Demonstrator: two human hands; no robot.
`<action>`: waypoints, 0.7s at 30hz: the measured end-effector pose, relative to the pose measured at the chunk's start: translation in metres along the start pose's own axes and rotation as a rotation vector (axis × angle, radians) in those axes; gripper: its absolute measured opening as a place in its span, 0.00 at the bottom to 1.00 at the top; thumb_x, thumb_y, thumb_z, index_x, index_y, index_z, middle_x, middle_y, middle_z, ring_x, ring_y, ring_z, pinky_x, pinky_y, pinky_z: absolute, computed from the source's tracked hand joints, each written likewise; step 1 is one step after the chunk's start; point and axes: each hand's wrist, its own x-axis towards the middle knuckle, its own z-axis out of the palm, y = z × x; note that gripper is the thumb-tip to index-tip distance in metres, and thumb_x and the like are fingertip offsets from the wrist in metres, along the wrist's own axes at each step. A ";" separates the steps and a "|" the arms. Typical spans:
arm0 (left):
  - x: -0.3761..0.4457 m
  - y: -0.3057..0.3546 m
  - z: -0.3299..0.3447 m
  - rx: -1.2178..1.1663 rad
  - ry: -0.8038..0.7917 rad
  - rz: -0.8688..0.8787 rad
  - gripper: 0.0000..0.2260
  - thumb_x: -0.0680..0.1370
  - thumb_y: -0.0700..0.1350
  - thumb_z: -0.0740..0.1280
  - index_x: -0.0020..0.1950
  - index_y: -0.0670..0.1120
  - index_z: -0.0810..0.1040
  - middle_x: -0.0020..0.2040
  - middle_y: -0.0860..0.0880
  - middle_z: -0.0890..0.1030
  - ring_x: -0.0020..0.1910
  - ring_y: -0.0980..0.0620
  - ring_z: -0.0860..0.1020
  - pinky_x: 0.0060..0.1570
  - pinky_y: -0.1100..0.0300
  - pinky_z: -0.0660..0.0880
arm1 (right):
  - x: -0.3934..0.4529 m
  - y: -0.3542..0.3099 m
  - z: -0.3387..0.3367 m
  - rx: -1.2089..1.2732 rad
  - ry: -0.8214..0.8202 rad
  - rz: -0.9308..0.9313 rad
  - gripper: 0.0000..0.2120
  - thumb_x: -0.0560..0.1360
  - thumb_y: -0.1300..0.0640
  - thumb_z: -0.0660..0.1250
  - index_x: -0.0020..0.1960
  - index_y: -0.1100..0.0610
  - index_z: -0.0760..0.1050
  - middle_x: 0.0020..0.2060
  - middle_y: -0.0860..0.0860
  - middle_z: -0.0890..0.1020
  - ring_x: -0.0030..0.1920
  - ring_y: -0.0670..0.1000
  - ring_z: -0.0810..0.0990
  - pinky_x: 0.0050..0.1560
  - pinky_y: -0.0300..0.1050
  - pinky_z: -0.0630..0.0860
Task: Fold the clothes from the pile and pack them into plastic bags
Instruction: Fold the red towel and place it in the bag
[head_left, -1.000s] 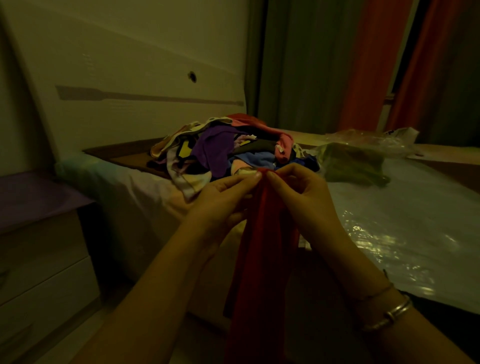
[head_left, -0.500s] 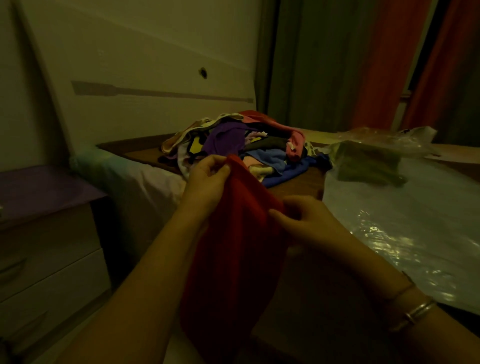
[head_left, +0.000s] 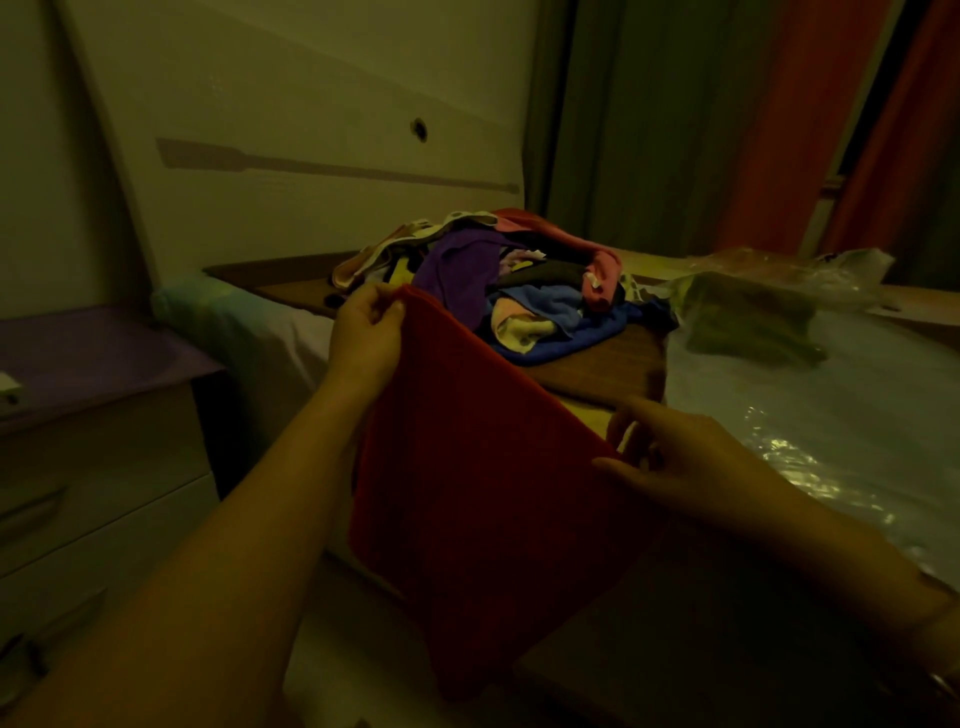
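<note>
While left hand (head_left: 366, 332) and right hand (head_left: 675, 457) each pinch 1 top corner of the red garment (head_left: 478, 478), hanging spread before the pile (head_left: 519, 291), folding begins; next, halve it.

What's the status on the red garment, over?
Left hand and right hand each grip a top corner of the red garment. Spread out, hanging unfolded. Pile of clothes behind, nothing in the way.

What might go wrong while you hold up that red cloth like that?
The red cloth is only pinched at its top edge by the left hand and right hand, so a corner could slip and undo the fold. Its hanging bottom end might drag low. The room is dim, so creases are easy to miss.
</note>
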 end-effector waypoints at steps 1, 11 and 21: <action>0.001 -0.001 -0.001 -0.007 0.027 -0.008 0.07 0.82 0.40 0.58 0.49 0.50 0.74 0.46 0.50 0.78 0.47 0.53 0.76 0.49 0.56 0.73 | 0.000 -0.002 -0.001 -0.035 0.071 -0.005 0.12 0.72 0.47 0.69 0.50 0.45 0.68 0.44 0.41 0.76 0.41 0.41 0.77 0.39 0.36 0.75; 0.001 0.001 -0.003 0.033 0.098 -0.010 0.08 0.82 0.42 0.59 0.56 0.47 0.76 0.54 0.48 0.77 0.54 0.51 0.76 0.55 0.55 0.74 | 0.000 -0.010 -0.007 -0.386 0.123 0.023 0.13 0.75 0.39 0.61 0.48 0.47 0.76 0.39 0.44 0.77 0.37 0.42 0.74 0.35 0.37 0.68; 0.006 -0.005 -0.001 0.020 0.136 -0.094 0.10 0.82 0.44 0.59 0.59 0.45 0.76 0.50 0.51 0.78 0.45 0.57 0.76 0.44 0.63 0.74 | 0.009 -0.011 -0.011 -0.249 0.522 0.000 0.22 0.70 0.46 0.71 0.28 0.48 0.61 0.25 0.45 0.67 0.33 0.50 0.68 0.32 0.45 0.63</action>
